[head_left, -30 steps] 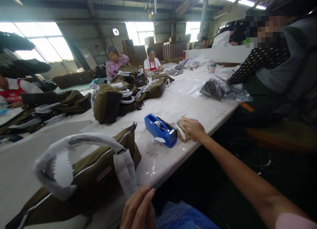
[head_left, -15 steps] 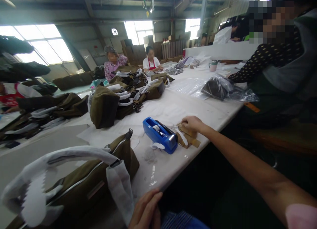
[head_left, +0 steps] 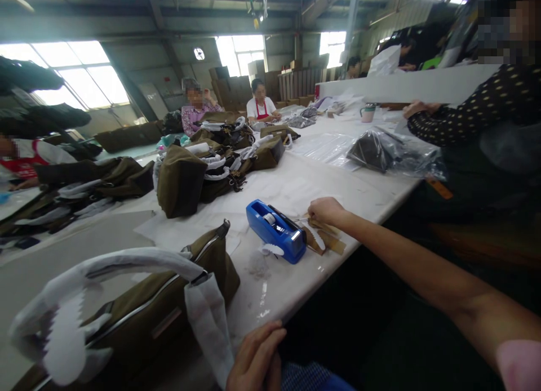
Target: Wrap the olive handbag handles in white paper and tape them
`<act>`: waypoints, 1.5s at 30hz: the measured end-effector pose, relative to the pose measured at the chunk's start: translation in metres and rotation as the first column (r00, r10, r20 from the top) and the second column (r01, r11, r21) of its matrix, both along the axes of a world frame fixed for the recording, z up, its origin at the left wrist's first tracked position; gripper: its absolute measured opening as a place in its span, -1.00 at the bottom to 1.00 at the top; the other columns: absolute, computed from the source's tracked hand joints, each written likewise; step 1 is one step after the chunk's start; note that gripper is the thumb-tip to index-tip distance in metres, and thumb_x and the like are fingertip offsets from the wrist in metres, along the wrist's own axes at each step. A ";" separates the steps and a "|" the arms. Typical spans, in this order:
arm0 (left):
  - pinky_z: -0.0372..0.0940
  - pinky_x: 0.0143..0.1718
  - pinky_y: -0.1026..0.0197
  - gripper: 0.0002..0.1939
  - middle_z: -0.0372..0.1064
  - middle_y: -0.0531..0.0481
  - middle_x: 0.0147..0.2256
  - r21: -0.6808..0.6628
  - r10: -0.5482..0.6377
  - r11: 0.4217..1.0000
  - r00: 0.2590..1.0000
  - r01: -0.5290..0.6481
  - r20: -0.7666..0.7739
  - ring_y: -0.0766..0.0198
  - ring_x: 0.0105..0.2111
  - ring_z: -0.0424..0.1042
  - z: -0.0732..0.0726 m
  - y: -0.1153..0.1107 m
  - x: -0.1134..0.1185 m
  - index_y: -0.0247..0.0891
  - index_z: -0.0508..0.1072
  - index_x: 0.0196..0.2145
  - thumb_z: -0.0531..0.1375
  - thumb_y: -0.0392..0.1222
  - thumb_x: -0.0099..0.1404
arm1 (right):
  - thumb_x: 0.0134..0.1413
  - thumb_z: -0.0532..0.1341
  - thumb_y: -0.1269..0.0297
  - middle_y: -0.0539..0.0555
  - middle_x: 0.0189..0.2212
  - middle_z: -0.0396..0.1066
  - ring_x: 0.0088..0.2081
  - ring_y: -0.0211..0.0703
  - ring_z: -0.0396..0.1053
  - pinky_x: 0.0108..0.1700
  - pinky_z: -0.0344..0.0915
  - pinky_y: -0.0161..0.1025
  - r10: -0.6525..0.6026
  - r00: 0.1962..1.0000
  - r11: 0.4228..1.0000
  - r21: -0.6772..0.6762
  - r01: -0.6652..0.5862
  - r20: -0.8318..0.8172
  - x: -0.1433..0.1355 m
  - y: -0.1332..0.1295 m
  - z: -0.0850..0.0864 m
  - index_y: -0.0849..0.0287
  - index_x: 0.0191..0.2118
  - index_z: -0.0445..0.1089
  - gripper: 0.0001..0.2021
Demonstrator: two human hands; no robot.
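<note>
My right hand (head_left: 326, 212) is closed low over several flat brown pieces (head_left: 333, 243) near the table edge. What its fingers hold, if anything, is hidden. A white strip with a toothed edge (head_left: 315, 235) lies on the brown pieces. Just left of them stands a blue tape dispenser (head_left: 274, 230) with a roll in it, a white toothed piece (head_left: 273, 249) at its side. My left hand (head_left: 257, 354) rests by the near edge, fingers extended, nothing visible in it. Beside it lies an olive handbag (head_left: 147, 329), its handle (head_left: 127, 258) wrapped in white, with a white toothed tag (head_left: 65, 337) hanging from it.
More olive bags (head_left: 181, 180) with wrapped handles are piled across the white table (head_left: 291, 182). A bag in clear plastic (head_left: 374, 149) lies at the right, near a co-worker in a dotted sleeve (head_left: 473, 109). A cup (head_left: 367, 112) stands farther back. Other people sit beyond.
The view has shifted slightly, moving the scene a little to the right. The co-worker at right has drawn back from the plastic-covered bag, and their hands now show behind it. My hands stay nearly in place.
</note>
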State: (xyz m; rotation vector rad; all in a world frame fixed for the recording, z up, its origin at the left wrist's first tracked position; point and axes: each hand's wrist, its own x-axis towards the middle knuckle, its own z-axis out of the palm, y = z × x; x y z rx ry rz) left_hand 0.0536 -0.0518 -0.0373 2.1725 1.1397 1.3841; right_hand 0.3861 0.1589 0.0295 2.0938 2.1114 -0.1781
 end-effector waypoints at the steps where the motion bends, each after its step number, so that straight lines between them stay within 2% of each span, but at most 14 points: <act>1: 0.44 -0.04 0.23 -0.65 0.59 -0.07 -0.13 0.002 -0.012 1.000 1.000 0.012 -0.003 0.19 -0.12 0.57 0.000 0.001 0.001 -0.09 0.60 -0.08 0.09 -0.40 0.38 | 0.28 0.26 0.24 0.20 -0.07 0.54 0.02 0.00 0.46 0.07 0.34 -0.01 0.006 1.000 1.000 0.008 -0.006 0.021 -0.002 0.000 0.002 0.24 -0.17 0.55 -0.82; 5: 0.43 -0.04 0.24 -0.65 0.58 -0.07 -0.12 0.001 -0.043 0.999 0.999 0.043 -0.008 0.18 -0.11 0.57 0.002 0.004 0.005 -0.09 0.59 -0.08 0.09 -0.40 0.37 | 0.30 0.22 0.25 0.18 -0.04 0.54 0.00 -0.01 0.48 0.04 0.35 -0.04 -0.004 0.997 0.999 0.052 0.000 0.079 -0.001 -0.001 0.007 0.22 -0.10 0.54 -0.80; 11: 0.43 -0.01 0.25 -0.63 0.58 -0.04 -0.10 -0.019 -0.070 0.997 0.997 0.070 -0.018 0.21 -0.08 0.56 0.002 0.006 0.001 -0.09 0.57 -0.05 0.10 -0.44 0.35 | 0.22 0.10 0.52 0.37 -0.13 0.55 -0.08 0.12 0.52 -0.17 0.31 -0.13 -0.162 0.972 0.973 0.193 0.129 0.168 0.039 -0.011 0.018 0.36 -0.11 0.56 -0.72; 16: 0.41 0.07 0.19 -0.69 0.58 -0.01 -0.05 -0.226 -0.102 0.968 0.993 0.112 0.056 0.18 -0.01 0.55 0.013 0.010 0.007 -0.05 0.58 -0.03 0.14 -0.33 0.40 | 0.35 0.03 0.31 0.17 -0.02 0.54 -0.10 0.01 0.50 -0.32 0.19 -0.20 -0.209 0.965 0.928 0.343 0.145 0.157 0.043 -0.051 0.052 0.14 -0.04 0.58 -0.64; 18: 0.45 0.00 0.17 -0.73 0.60 -0.04 -0.09 -0.427 -0.151 0.886 0.984 0.179 0.098 0.15 -0.08 0.57 0.026 0.016 0.019 -0.07 0.57 0.00 0.17 -0.21 0.42 | 0.39 0.01 0.20 0.08 0.03 0.52 -0.08 -0.03 0.49 -0.34 0.16 -0.20 -0.191 0.970 0.915 0.386 0.122 0.147 0.028 -0.070 0.062 0.03 0.02 0.55 -0.63; 21: 0.45 -0.37 0.26 -0.67 0.60 -0.10 -0.22 -0.702 -0.218 0.617 0.934 0.356 0.282 0.20 -0.32 0.57 0.044 0.032 0.050 -0.17 0.55 0.06 0.15 -0.08 0.42 | 0.40 -0.01 0.19 0.07 0.05 0.51 -0.10 -0.02 0.49 -0.34 0.14 -0.20 -0.174 0.974 0.913 0.394 0.105 0.143 0.011 -0.082 0.065 -0.02 0.03 0.55 -0.62; 24: 0.32 -0.52 0.35 -0.64 0.56 -0.20 -0.07 -0.718 -0.199 0.431 0.833 0.547 0.515 0.26 -0.35 0.54 0.052 0.051 0.083 -0.31 0.55 0.04 0.19 -0.13 0.35 | 0.28 0.08 0.38 0.21 -0.11 0.56 -0.18 0.00 0.51 -0.35 0.14 -0.23 -0.219 0.965 0.928 0.338 0.160 0.144 0.016 -0.074 0.057 0.17 -0.18 0.62 -0.69; 28: 0.32 -0.49 0.36 -0.62 0.52 -0.26 -0.01 -0.702 -0.121 0.401 0.794 0.588 0.596 0.28 -0.33 0.52 0.049 0.068 0.105 -0.39 0.55 0.02 0.26 -0.21 0.27 | 0.26 0.09 0.40 0.28 -0.14 0.56 -0.21 0.01 0.52 -0.35 0.17 -0.24 -0.318 0.942 0.897 0.357 0.262 0.106 0.049 -0.067 0.051 0.24 -0.21 0.63 -0.69; 33: 0.31 -0.46 0.40 -0.66 0.51 -0.25 0.01 -0.697 -0.073 0.364 0.765 0.618 0.640 0.32 -0.31 0.53 0.049 0.072 0.109 -0.36 0.55 0.02 0.24 -0.18 0.34 | 0.34 0.09 0.22 0.10 0.02 0.54 -0.09 -0.02 0.51 -0.29 0.28 -0.22 -0.323 0.946 0.842 0.457 0.288 0.000 0.062 -0.092 0.058 0.04 -0.01 0.59 -0.68; 36: 0.23 -0.52 0.44 -0.61 0.49 -0.27 0.04 -0.696 -0.044 0.310 0.741 0.647 0.670 0.39 -0.37 0.51 0.054 0.071 0.117 -0.33 0.53 0.06 0.29 -0.10 0.34 | 0.32 0.14 0.18 0.00 -0.01 0.56 -0.03 -0.10 0.50 -0.13 0.35 -0.26 -0.146 0.967 0.804 0.545 0.239 -0.208 0.034 -0.118 0.060 0.03 -0.02 0.59 -0.71; 38: 0.21 -0.53 0.46 -0.52 0.47 -0.28 0.08 -0.668 -0.025 0.258 0.696 0.698 0.718 0.41 -0.39 0.49 0.060 0.070 0.121 -0.27 0.50 0.11 0.33 0.00 0.32 | 0.28 0.19 0.19 0.01 -0.09 0.58 -0.07 -0.12 0.52 -0.03 0.36 -0.27 0.064 0.913 0.783 0.588 0.204 -0.402 0.006 -0.138 0.057 0.08 -0.10 0.61 -0.75; 40: 0.22 -0.53 0.47 -0.44 0.45 -0.28 0.11 -0.581 0.043 0.219 0.587 0.784 0.808 0.44 -0.41 0.47 0.068 0.068 0.121 -0.22 0.48 0.14 0.36 0.07 0.27 | 0.27 0.21 0.18 0.02 -0.12 0.59 -0.09 -0.12 0.53 0.00 0.38 -0.27 0.203 0.825 0.803 0.572 0.167 -0.527 -0.022 -0.161 0.052 0.08 -0.14 0.61 -0.77; 42: 0.23 -0.51 0.48 -0.42 0.47 -0.26 0.10 -0.471 0.149 0.262 0.447 0.842 0.882 0.47 -0.42 0.44 0.074 0.067 0.113 -0.21 0.48 0.13 0.40 0.08 0.23 | 0.30 0.19 0.19 0.01 -0.12 0.58 -0.09 -0.12 0.53 0.01 0.39 -0.25 0.263 0.771 0.839 0.532 0.114 -0.580 -0.043 -0.181 0.043 0.04 -0.14 0.61 -0.78; 45: 0.25 -0.48 0.48 -0.50 0.55 -0.18 -0.08 -0.409 0.214 0.475 0.348 0.779 0.913 0.48 -0.43 0.40 0.080 0.065 0.086 -0.27 0.52 0.03 0.41 0.05 0.22 | 0.31 0.20 0.18 0.00 -0.11 0.58 -0.10 -0.11 0.54 -0.02 0.43 -0.23 0.276 0.746 0.874 0.481 0.067 -0.606 -0.062 -0.201 0.025 -0.01 -0.14 0.61 -0.79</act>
